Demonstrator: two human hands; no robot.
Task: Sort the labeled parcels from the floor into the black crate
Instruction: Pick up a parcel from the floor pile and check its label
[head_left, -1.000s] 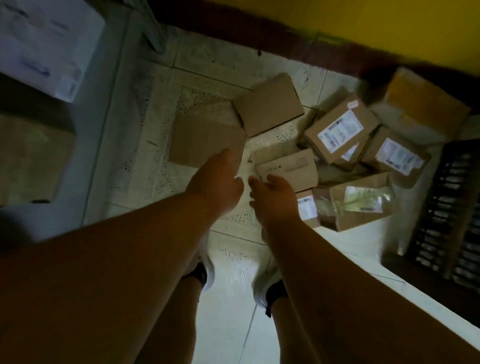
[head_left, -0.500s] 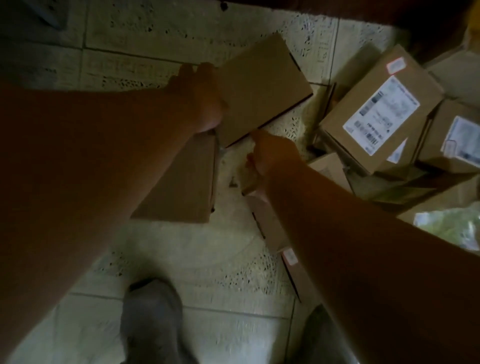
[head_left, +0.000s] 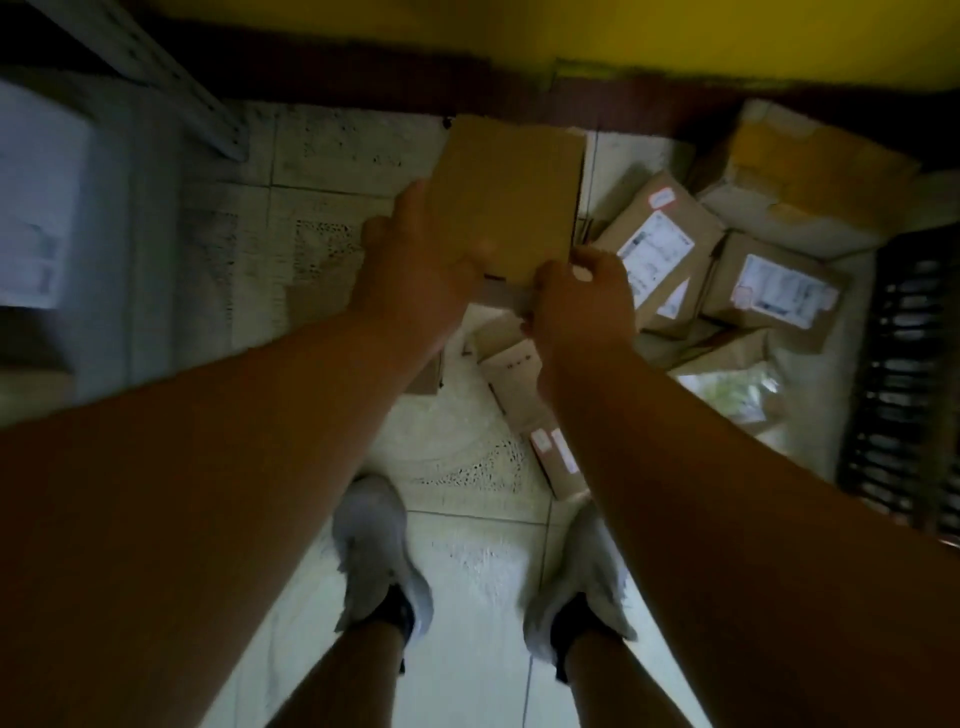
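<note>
Head view looks down on a flat, plain brown cardboard parcel (head_left: 506, 200) lifted above the pale patterned floor tiles (head_left: 332, 171). Left hand (head_left: 415, 270) curls round its near-left corner; right hand (head_left: 582, 299) pinches the near-right edge. Boxy cardboard parcels with white printed labels (head_left: 660, 249) lie heaped to the right, beside the slatted black crate (head_left: 904, 374). Grey fabric shoes (head_left: 376, 545) stand below on smooth tile.
</note>
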